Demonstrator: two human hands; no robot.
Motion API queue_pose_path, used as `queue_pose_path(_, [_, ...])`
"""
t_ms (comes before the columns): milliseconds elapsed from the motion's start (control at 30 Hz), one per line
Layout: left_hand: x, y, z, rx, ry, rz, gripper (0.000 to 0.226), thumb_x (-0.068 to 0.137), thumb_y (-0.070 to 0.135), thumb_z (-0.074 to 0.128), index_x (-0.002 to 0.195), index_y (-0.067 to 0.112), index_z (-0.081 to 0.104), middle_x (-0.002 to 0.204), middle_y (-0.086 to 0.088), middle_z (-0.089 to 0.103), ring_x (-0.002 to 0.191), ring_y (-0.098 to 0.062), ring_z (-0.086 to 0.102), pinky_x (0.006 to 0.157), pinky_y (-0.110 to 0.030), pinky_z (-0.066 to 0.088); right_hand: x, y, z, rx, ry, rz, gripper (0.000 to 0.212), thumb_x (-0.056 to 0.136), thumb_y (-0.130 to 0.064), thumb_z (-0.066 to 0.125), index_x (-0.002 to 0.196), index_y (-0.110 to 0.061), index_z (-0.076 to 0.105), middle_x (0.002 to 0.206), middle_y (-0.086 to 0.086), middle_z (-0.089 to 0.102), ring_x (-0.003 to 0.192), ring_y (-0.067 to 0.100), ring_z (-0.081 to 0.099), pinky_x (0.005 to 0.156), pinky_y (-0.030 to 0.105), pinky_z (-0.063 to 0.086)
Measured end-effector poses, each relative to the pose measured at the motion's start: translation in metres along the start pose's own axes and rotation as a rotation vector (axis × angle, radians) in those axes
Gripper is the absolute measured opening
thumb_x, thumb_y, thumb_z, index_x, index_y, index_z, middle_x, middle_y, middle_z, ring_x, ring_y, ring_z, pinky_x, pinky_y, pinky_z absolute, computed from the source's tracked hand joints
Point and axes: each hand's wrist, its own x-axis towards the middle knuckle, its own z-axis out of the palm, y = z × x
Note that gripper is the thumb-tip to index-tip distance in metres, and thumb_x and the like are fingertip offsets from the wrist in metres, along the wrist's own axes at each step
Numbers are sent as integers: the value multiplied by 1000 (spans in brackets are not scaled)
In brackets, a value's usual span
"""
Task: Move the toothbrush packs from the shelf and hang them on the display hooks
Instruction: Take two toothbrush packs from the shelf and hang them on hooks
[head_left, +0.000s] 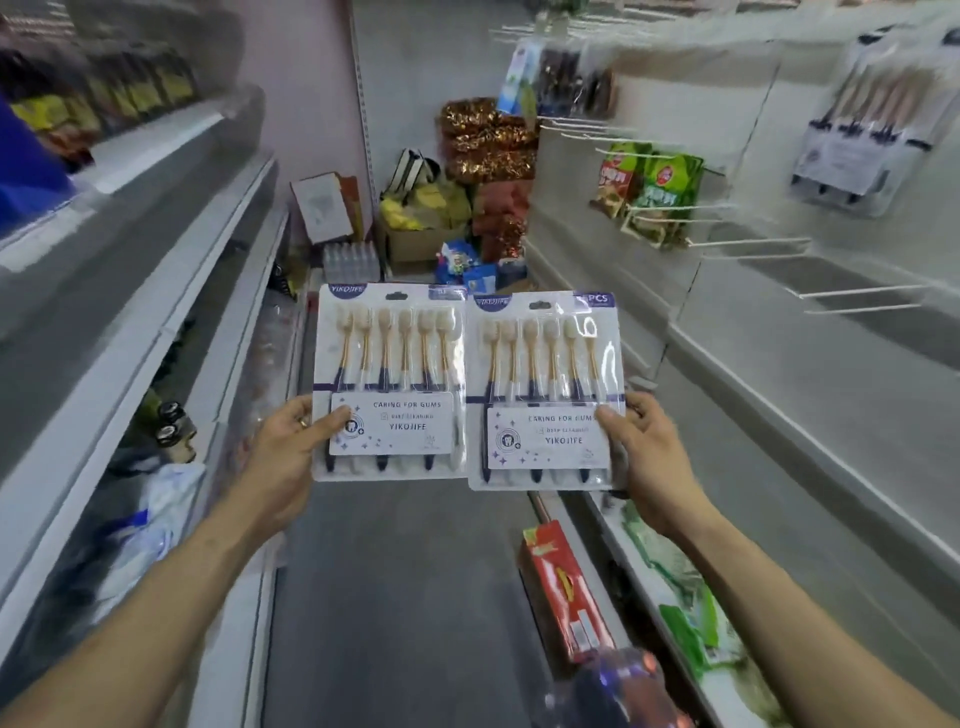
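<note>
Two clear toothbrush packs with white label cards are held upright side by side in the aisle. My left hand (291, 447) grips the left toothbrush pack (392, 364) at its lower left edge, thumb on the label. My right hand (641, 447) grips the right toothbrush pack (545, 374) at its lower right edge. The right pack overlaps the left pack's right edge slightly. Another toothbrush pack (857, 140) hangs on the display wall at the upper right. Bare white display hooks (753, 247) stick out of that wall below it.
Green snack bags (654, 187) hang on hooks to the right. Shelves with bottles and bags run along the left (156, 322). Boxes, bags and a bottle pack (415, 223) are piled at the aisle's far end. A red box (563, 587) lies on the low right shelf.
</note>
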Motion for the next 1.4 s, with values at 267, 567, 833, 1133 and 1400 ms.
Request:
queue_pose_path(267, [198,19,51,-32,-261,-61,52,74,27,84,117,4,69,114,-19,78,102,-30,76,95,-48,61,99,-22,23,82,329,-24,26,107,-18,59,130,-13,50,113,16,78,102,34,78,75,45,65])
queue_pose_path(567, [339,27,177,-71,-590,-40,49,78,21,80,121,2,68,112,-21,77,90,-26,79,72,-36,66,158,-52,-7,47,626,-175,22,105,-22,62,126,-19,54,113,9,79,99,28,78,67,47,64])
queue_pose_path(833, [407,39,300,-125,-796,-8,55,81,25,79,129,2,64,120,-21,76,106,-34,75,81,-43,66,192,-85,-59,66,740,-332,25,108,-18,57,131,-13,52,117,8,78,105,28,77,78,42,64])
queue_pose_path(1133, [467,43,422,-198,-988,-8,100,52,52,102,131,4,65,128,-23,72,123,-43,67,112,-61,44,211,-138,-81,-18,931,-428,17,107,-22,57,123,-23,53,111,4,80,95,25,78,65,40,60])
queue_pose_path(1400, [519,51,492,-280,-1076,-51,47,90,21,70,134,3,64,127,-19,73,121,-37,69,102,-52,58,257,-169,-69,-121,1083,-494,19,106,-21,59,125,-21,56,115,11,77,102,35,75,68,51,63])
